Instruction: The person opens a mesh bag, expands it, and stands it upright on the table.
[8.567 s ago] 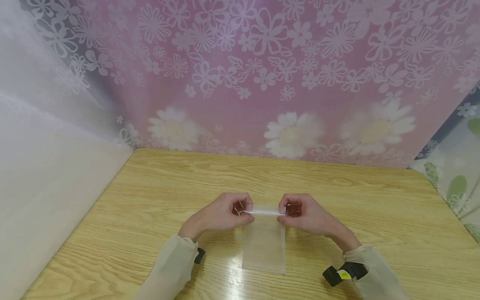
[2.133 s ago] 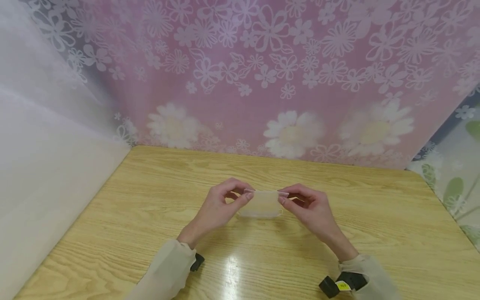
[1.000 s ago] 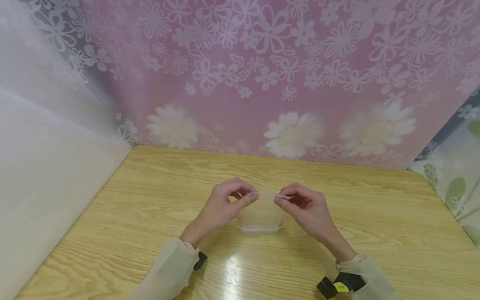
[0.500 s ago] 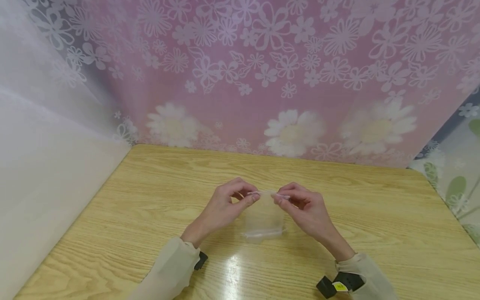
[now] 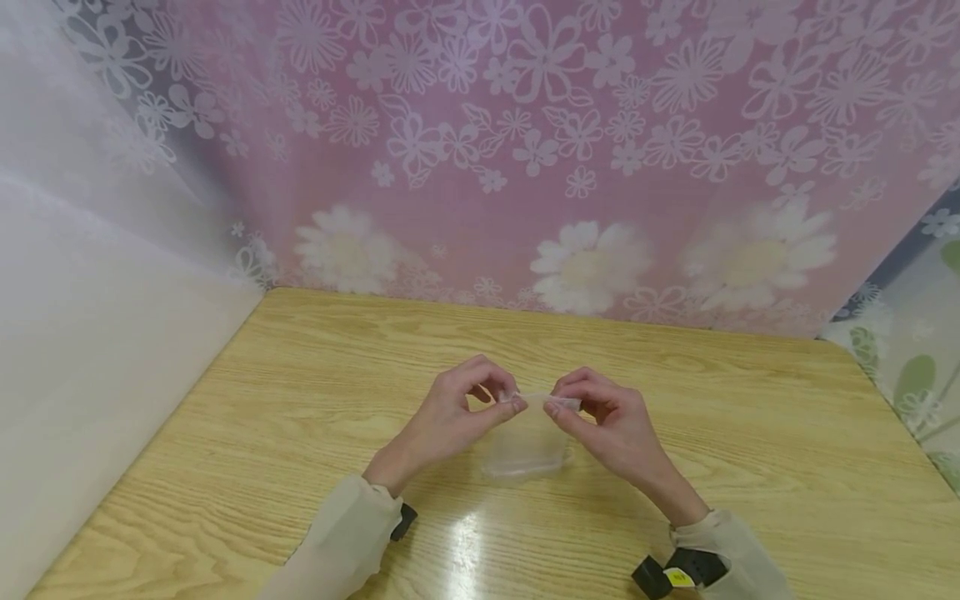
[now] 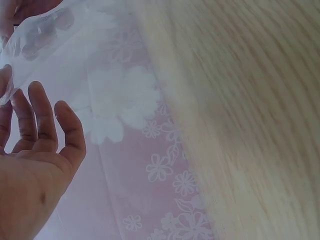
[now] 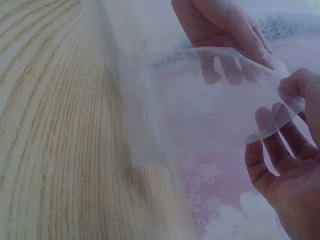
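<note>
**Clear pouch, held at its far edge between two hands**

White sheet (image 5: pixel 97 333), far left: hung beside the wood-grain table (image 5: pixel 337 358).

Left sleeve (image 5: pixel 341 533), pale, near left: a black wrist device (image 5: pixel 403 522) shows at its right side.

Left hand (image 5: pixel 461 408), left of centre: thumb and forefinger pinch the pouch's far edge at its left part; the remaining fingers are bent loosely and spread.

Pouch (image 5: pixel 525 454), centre: between the hands, over the table, its body hanging toward the near side. Whether the near end touches the wood cannot be told. Likely faults: an edge slipping free if either pinch slackens, the film being thin and probably slick; stretching or a split if the hands pull apart unevenly; creases if they crowd together. Appearance: limp, colourless, see-through film, wrinkled and lifted at the gripped edge, flatter below; a shiny ridge crosses it near the near end, with a small pale loop at the right.

Right hand (image 5: pixel 607 421), right of centre: thumb and fingers closed on the far edge at its right part, a folded strip showing beyond the thumb; the other fingers are bent, some seen through the film.

Right sleeve (image 5: pixel 738 550), pale, near right: a black wrist camera (image 5: pixel 651 577) with yellow label (image 5: pixel 679 577) beside it.
</note>
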The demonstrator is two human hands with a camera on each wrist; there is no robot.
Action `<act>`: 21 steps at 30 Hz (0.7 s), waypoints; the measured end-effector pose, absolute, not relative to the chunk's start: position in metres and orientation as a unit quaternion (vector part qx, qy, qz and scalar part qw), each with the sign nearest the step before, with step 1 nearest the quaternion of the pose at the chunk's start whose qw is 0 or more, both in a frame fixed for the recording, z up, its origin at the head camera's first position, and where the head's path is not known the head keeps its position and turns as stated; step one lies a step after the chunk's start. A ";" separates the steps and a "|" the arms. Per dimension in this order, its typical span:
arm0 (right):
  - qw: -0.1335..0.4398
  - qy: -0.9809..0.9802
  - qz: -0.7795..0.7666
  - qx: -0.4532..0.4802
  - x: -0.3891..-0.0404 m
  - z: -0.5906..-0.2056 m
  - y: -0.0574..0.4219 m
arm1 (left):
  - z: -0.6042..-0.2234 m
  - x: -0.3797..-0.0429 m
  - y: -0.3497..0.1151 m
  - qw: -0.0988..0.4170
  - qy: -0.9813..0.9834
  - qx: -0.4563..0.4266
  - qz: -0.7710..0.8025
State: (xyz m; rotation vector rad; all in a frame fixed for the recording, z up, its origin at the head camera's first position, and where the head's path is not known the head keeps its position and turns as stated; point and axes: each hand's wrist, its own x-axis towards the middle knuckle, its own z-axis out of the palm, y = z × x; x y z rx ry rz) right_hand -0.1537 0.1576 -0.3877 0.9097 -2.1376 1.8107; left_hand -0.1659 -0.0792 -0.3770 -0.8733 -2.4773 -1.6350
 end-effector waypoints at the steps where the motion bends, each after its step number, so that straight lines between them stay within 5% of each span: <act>1: 0.099 -0.720 0.612 0.310 -0.154 -0.388 0.158 | -0.377 -0.166 -0.079 0.025 -0.801 -0.286 -0.526; 21: 0.098 -0.736 0.594 0.311 -0.155 -0.392 0.156 | -0.381 -0.167 -0.077 0.021 -0.803 -0.298 -0.516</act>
